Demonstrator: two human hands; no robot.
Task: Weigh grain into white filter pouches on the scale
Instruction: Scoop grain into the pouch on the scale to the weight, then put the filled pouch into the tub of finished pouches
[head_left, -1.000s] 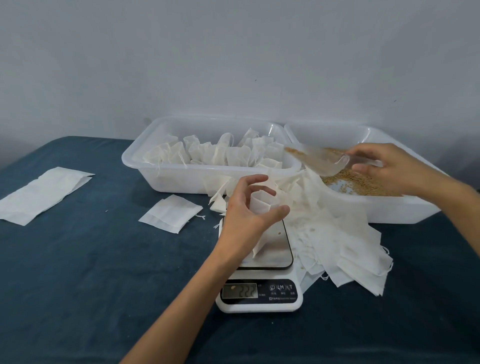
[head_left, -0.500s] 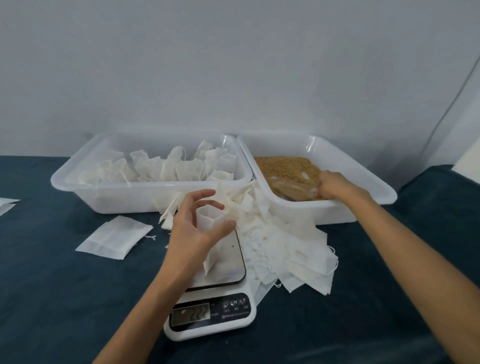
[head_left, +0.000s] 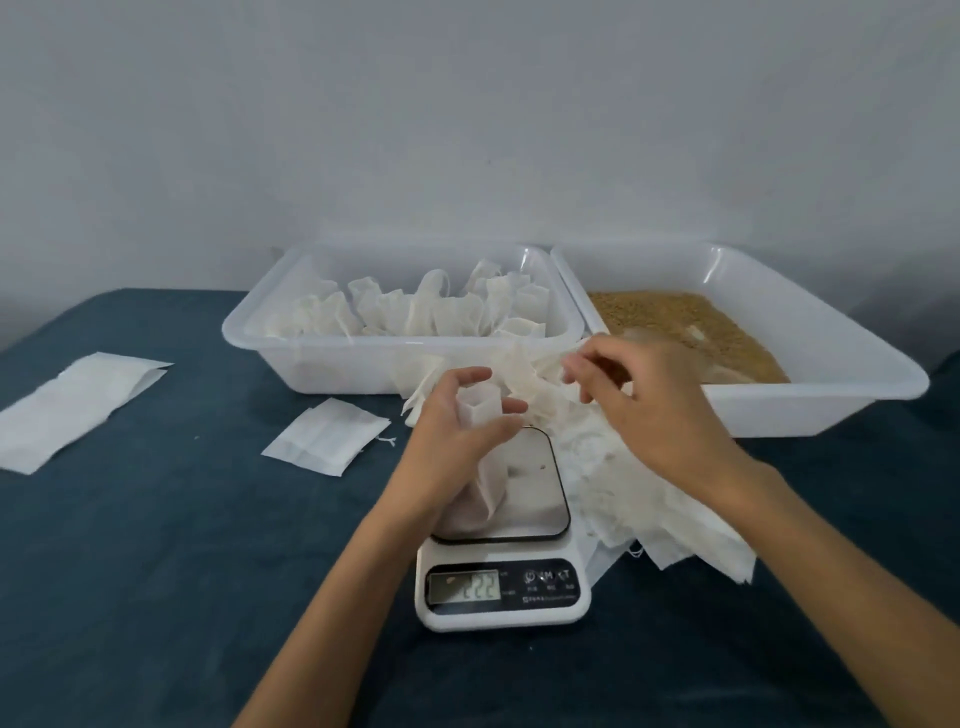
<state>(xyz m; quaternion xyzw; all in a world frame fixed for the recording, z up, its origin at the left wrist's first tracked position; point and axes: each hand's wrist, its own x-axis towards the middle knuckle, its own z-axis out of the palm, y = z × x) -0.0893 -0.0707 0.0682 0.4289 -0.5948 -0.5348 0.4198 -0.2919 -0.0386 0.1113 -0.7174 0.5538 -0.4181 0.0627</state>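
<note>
A white filter pouch (head_left: 484, 480) stands upright on the steel platform of the small white scale (head_left: 540, 470), and my left hand (head_left: 457, 441) grips it near its open top. The display (head_left: 465, 587) shows digits that look like 222. My right hand (head_left: 660, 410) hovers just right of the pouch's mouth, fingers loosely curled and holding nothing. Brown grain (head_left: 670, 312) fills the floor of the right-hand white bin (head_left: 831, 415). A clear scoop (head_left: 649, 338) lies in the grain, partly hidden by my right hand.
The left white bin (head_left: 249, 332) holds several filled pouches standing upright. A heap of empty pouches (head_left: 654, 514) spreads right of the scale under my right arm. One flat pouch (head_left: 327, 439) and a longer white sheet (head_left: 67, 410) lie on the dark blue cloth.
My right hand set the scoop down in the grain bin and came back left, close to the pouch. My left hand kept its hold on the pouch; the scale reading is unchanged.
</note>
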